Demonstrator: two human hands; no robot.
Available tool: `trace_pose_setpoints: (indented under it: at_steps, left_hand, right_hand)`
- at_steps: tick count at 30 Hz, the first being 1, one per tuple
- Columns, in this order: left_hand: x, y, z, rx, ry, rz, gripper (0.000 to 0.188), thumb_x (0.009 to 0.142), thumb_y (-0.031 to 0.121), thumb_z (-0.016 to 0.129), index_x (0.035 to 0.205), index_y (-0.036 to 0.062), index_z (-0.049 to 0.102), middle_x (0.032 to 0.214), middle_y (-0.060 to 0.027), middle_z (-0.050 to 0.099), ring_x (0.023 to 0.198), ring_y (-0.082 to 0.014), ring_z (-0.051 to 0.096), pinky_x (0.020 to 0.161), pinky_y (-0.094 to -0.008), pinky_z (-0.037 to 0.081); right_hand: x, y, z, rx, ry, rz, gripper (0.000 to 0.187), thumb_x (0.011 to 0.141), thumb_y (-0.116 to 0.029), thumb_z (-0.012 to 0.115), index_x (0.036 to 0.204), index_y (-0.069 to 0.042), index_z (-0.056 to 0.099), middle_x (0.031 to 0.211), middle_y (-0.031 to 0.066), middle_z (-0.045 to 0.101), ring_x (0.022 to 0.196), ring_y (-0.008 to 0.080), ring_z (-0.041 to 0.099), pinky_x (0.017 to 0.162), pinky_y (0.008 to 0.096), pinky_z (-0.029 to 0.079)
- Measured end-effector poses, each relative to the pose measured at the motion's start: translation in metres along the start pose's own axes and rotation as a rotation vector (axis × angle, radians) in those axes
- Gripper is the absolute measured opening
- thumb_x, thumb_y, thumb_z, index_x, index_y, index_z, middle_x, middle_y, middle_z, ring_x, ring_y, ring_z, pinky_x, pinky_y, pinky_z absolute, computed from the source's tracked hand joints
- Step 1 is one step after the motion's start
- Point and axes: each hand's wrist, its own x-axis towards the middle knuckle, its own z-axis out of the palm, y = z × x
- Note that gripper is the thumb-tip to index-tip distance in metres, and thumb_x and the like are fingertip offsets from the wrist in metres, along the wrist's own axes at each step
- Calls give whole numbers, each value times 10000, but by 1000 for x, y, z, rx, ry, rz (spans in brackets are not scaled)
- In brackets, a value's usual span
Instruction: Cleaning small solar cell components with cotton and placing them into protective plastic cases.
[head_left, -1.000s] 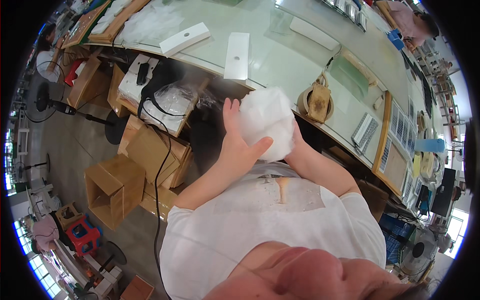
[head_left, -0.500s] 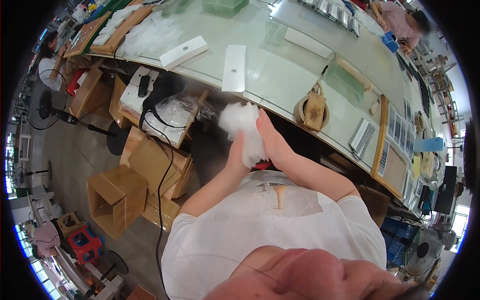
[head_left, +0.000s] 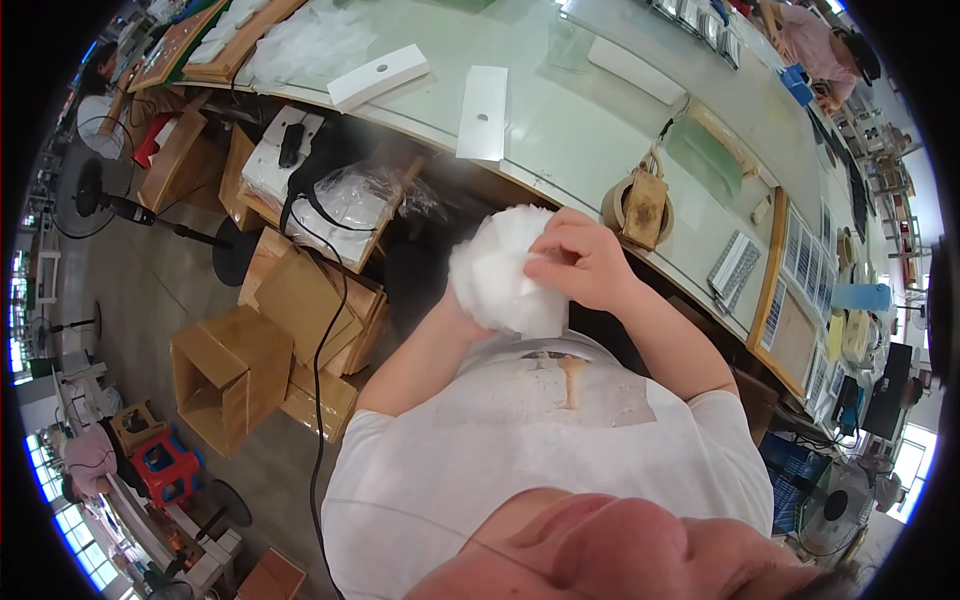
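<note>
The right hand [head_left: 580, 262] pinches its fingers onto the top edge of a soft white bundle of thin foam-like sheet [head_left: 500, 270], held at chest height. It looks light, limp and easily crumpled; edges give the best hold. The left hand is hidden beneath the bundle, its grip unclear.

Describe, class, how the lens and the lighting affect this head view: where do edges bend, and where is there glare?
Head view: fisheye bends the glass-topped bench edge into an arc; black corners frame the circle; soft glare washes the bench top; the white foam bundle is bright, almost detail-free; the right hand looks sharp.
</note>
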Motion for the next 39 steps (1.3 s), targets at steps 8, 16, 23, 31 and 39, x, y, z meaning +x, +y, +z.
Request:
trace_pose_setpoints:
  at_steps: [8, 16, 23, 31, 39]
  left_hand:
    - [3, -7, -22, -19, -57, -58, 463, 961, 358, 410, 1317, 63, 448, 1274, -133, 533, 1126, -260, 569, 918, -418, 504]
    - [13, -14, -35, -164, -140, -26, 574, 947, 485, 413, 1374, 102, 406, 1347, -120, 487, 1209, -286, 509, 994, -475, 437]
    - [6, -3, -20, -220, -124, -100, 715, 908, 639, 369, 1407, 128, 370, 1402, -112, 437, 1278, -318, 438, 1036, -505, 380]
    - [0, -5, -10, -254, -71, 72, 783, 876, 699, 332, 1410, 128, 375, 1435, -133, 403, 1297, -366, 405, 1059, -531, 338]
    - [-3, -11, -8, -85, -176, 210, 963, 796, 798, 323, 1436, 79, 314, 1426, -184, 392, 1272, -397, 422, 1019, -535, 388]
  right_hand:
    - [-2, -7, 0, -209, 123, -124, 192, 751, -192, 725, 797, -49, 606, 715, 62, 549, 669, 188, 578, 584, 291, 466]
    - [-6, -3, 0, 26, 103, 410, 161, 809, -143, 676, 876, -36, 576, 701, 49, 575, 577, 115, 522, 532, 253, 424]
    - [-22, -33, -10, -534, 243, -514, 518, 806, -314, 657, 1205, -3, 548, 1277, 190, 491, 1118, 390, 480, 919, 472, 378]
    - [-24, -12, 19, -470, 0, -371, 796, 818, -472, 616, 1410, -27, 324, 1431, 244, 316, 1323, 428, 305, 1092, 568, 221]
    - [-38, -27, -2, 172, 162, 302, 1004, 747, -336, 763, 1455, 14, 143, 1431, 230, 332, 1341, 331, 321, 1093, 407, 285]
